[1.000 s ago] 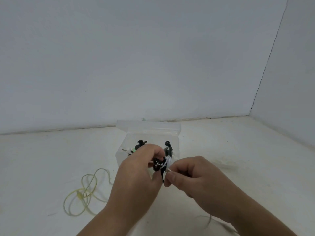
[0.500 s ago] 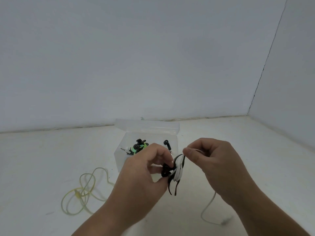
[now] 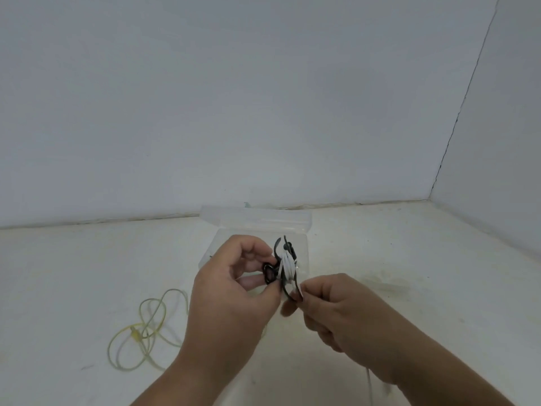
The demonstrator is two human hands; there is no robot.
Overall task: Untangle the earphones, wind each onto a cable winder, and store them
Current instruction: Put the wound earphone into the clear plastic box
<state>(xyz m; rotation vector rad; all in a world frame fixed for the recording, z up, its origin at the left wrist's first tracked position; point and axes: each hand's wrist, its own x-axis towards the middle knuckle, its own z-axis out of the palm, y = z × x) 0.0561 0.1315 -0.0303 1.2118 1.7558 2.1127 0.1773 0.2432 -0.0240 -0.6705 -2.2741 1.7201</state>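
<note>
My left hand (image 3: 231, 291) pinches a black cable winder (image 3: 272, 271) and holds it up above the floor. White earphone cable (image 3: 288, 266) is wrapped in several turns around the winder. My right hand (image 3: 330, 309) pinches that white cable just below the winder, at its lower right. The loose end of the cable (image 3: 369, 385) trails down under my right wrist. Directly behind the winder stands a clear plastic box (image 3: 304, 247) with its lid open; my hands hide most of what is inside.
A loose yellow earphone cable (image 3: 146, 329) lies in loops on the pale floor to the left of my left arm. The wall runs close behind the box, and a side wall meets it at the right.
My right hand has swung from above and right of the winder down to its lower right, carrying the white cable around it. The left hand lifted the winder slightly, now covering the box's contents.
</note>
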